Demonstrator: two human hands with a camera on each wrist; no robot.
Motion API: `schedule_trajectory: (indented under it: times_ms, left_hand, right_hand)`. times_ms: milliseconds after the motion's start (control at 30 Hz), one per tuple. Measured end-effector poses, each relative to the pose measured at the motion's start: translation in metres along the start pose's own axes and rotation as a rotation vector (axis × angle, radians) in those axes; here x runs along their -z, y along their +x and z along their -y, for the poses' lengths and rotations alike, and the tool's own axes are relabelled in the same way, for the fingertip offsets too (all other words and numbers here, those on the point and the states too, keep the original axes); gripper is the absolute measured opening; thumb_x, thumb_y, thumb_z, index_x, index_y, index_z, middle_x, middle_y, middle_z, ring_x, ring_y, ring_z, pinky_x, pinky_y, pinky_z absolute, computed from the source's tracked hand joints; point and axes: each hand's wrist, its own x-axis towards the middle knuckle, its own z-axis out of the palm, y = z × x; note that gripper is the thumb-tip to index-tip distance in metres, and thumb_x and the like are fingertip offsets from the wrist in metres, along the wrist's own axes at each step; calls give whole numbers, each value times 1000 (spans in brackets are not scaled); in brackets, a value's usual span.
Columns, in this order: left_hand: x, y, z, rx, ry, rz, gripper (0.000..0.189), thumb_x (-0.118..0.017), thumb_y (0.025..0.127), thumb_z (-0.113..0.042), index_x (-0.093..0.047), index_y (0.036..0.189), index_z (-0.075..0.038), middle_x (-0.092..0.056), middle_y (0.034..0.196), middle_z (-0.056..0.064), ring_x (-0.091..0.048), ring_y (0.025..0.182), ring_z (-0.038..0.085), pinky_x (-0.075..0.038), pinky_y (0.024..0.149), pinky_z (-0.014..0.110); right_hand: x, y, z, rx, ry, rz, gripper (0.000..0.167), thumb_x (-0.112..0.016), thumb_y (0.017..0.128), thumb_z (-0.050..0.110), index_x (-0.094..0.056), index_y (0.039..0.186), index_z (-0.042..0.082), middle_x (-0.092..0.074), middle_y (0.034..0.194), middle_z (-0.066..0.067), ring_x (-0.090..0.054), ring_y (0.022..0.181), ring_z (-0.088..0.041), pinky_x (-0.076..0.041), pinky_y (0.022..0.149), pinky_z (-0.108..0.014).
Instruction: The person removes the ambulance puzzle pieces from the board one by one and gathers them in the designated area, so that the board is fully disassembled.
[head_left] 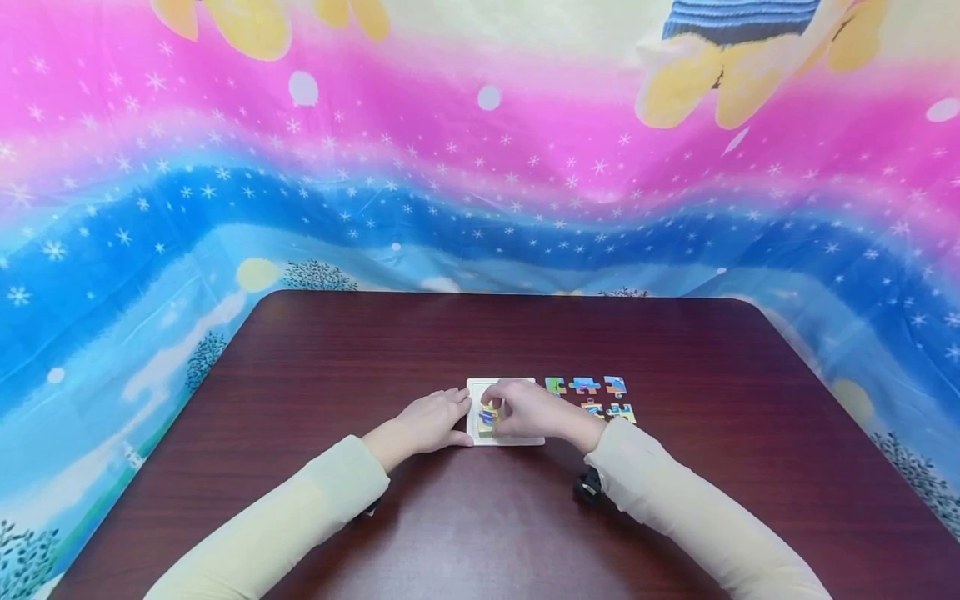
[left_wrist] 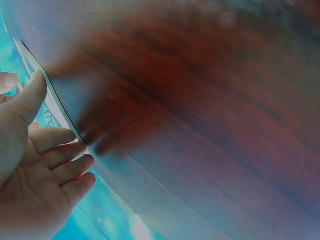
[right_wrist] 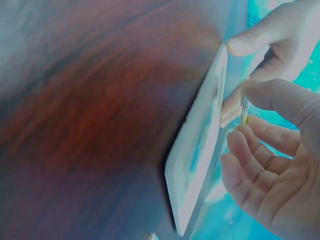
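A white puzzle tray [head_left: 510, 442] lies flat on the table in the head view. My left hand [head_left: 427, 422] rests against its left edge, thumb and fingers spread; the left wrist view shows those fingers mostly straight along the rim. Over the tray, my right hand [head_left: 534, 407] pinches a small yellow and purple puzzle piece [head_left: 487, 417] between thumb and fingertips. Edge-on in the right wrist view, the puzzle piece [right_wrist: 244, 111] is held above the tray [right_wrist: 200, 160]. My right hand hides much of the tray's inside.
Right of the tray lie several loose puzzle pieces, among them a green one [head_left: 555, 386], a blue one [head_left: 585, 385] and another [head_left: 615, 384]. The right forearm partly covers the nearer row. A patterned cloth [head_left: 480, 192] hangs behind the dark wooden table [head_left: 375, 342].
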Motion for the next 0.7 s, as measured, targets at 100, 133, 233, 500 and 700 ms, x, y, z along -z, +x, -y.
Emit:
schedule_trajectory:
  times_ms: [100,133,233,500,700]
  left_hand:
    - [0,0,0,4,7,0,53,-67,82,-37,-55,115,2,-47,131,23,-43,121,37,-35,101,43]
    - [0,0,0,7,8,0,53,-67,82,-37,-55,115,2,-47,131,22,-43,121,37,-35,101,43]
    - [0,1,0,12,8,2,55,-67,82,-38,-55,117,2,-47,131,22,-43,121,36,-35,101,43]
    - [-1,1,-1,31,23,26,59,-65,83,-39,-53,123,3,-46,133,20,-41,124,34,-32,103,40]
    - [-2,1,-1,30,21,24,59,-65,83,-39,-53,122,3,-46,133,20,-41,124,34,-33,103,41]
  right_hand:
    - [4,-5,-2,-20,20,6,36,-75,73,10,-63,107,4,-59,87,1,-51,64,-7,-46,58,-22]
    - [6,-8,-3,-25,28,7,36,-75,74,10,-63,107,4,-60,87,1,-52,64,-7,-47,58,-22]
    - [11,-16,-6,-38,36,5,37,-75,74,11,-63,108,3,-60,88,0,-52,66,-8,-47,59,-23]
    - [19,-43,-17,-81,4,-40,36,-76,74,11,-62,107,4,-57,82,2,-51,66,-11,-45,57,-22]
    - [21,-62,-26,-106,-8,-50,35,-76,74,11,-62,106,3,-57,83,3,-51,70,-14,-45,59,-24]
